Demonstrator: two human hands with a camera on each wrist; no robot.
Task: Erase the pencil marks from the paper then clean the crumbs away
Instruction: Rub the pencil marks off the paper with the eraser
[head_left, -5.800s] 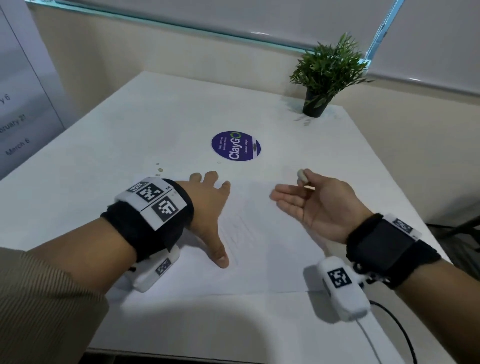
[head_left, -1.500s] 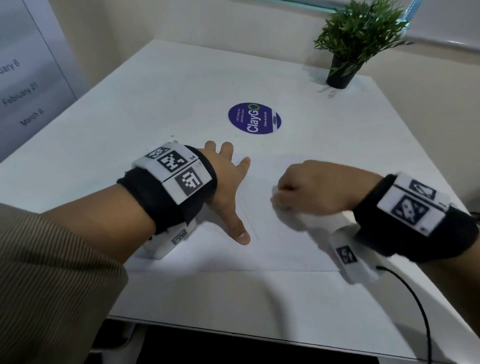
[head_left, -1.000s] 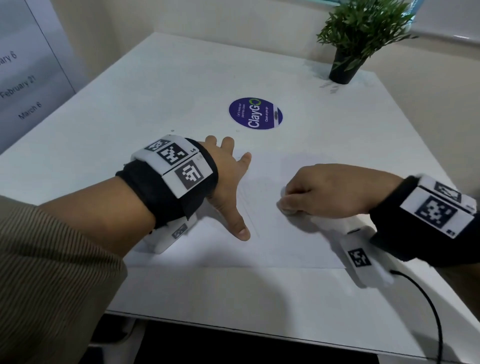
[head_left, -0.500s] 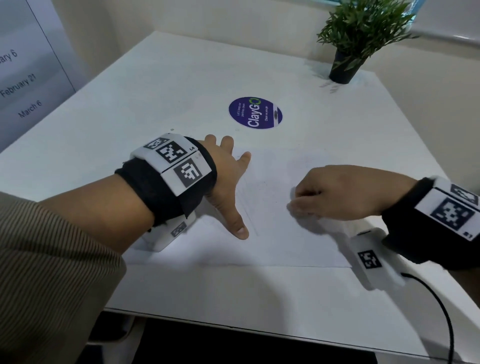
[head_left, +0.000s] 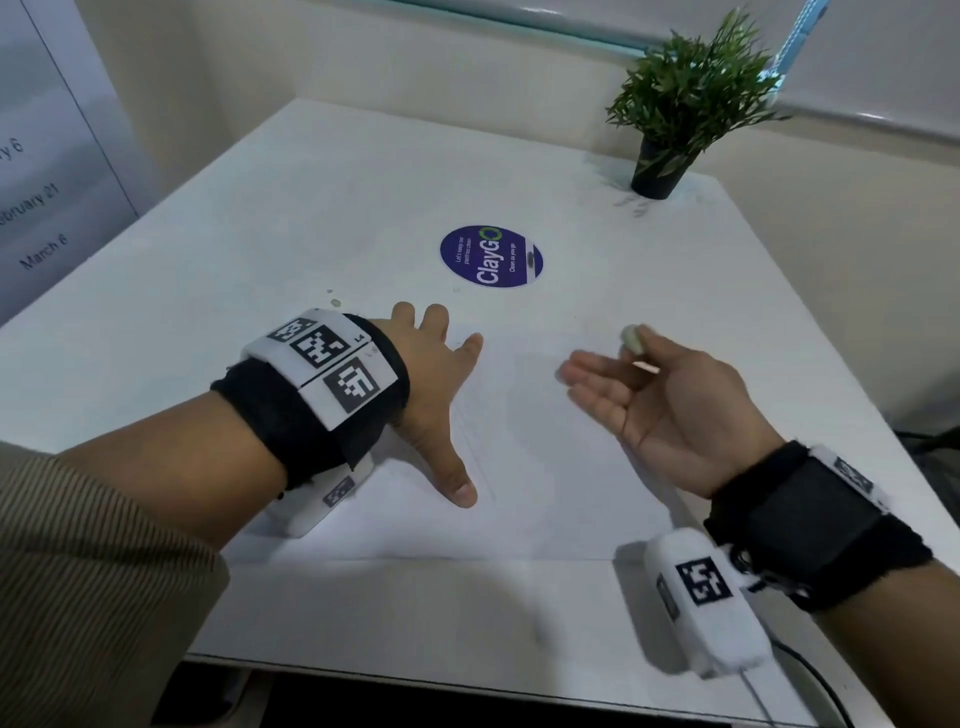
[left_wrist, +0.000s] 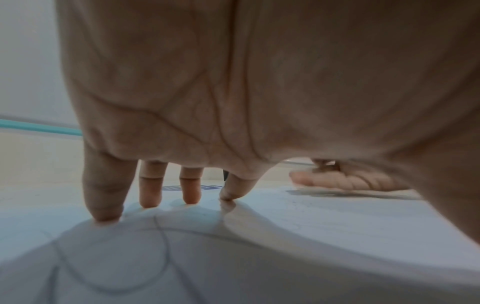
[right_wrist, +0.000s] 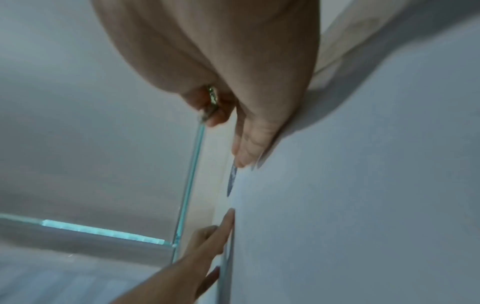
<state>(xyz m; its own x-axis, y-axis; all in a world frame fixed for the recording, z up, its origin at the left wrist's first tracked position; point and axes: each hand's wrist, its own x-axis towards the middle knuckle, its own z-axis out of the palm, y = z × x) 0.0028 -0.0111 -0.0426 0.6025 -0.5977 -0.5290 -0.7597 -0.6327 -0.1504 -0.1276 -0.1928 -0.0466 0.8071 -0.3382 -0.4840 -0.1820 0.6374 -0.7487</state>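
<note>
A white sheet of paper (head_left: 545, 467) lies on the white table (head_left: 337, 197), with faint pencil lines (head_left: 483, 457) near my left thumb. My left hand (head_left: 431, 384) lies flat on the sheet's left part, fingers spread and straight. In the left wrist view its fingertips (left_wrist: 103, 207) press down beside curved pencil marks (left_wrist: 161, 236). My right hand (head_left: 649, 395) stands on its edge over the sheet's right part, palm facing left. Its thumb and forefinger pinch a small pale eraser (head_left: 631, 338) clear of the paper, while the other fingers stretch out straight.
A round purple sticker (head_left: 491, 256) sits on the table beyond the paper. A potted plant (head_left: 670, 124) stands at the far right corner. A few small bits (head_left: 335, 300) lie on the table past my left wrist. The table's near edge is just below the paper.
My right hand was knuckles-up, rubbing the eraser on the paper. It has now rolled onto its edge with fingers stretched out and the eraser lifted. The left hand has stayed put.
</note>
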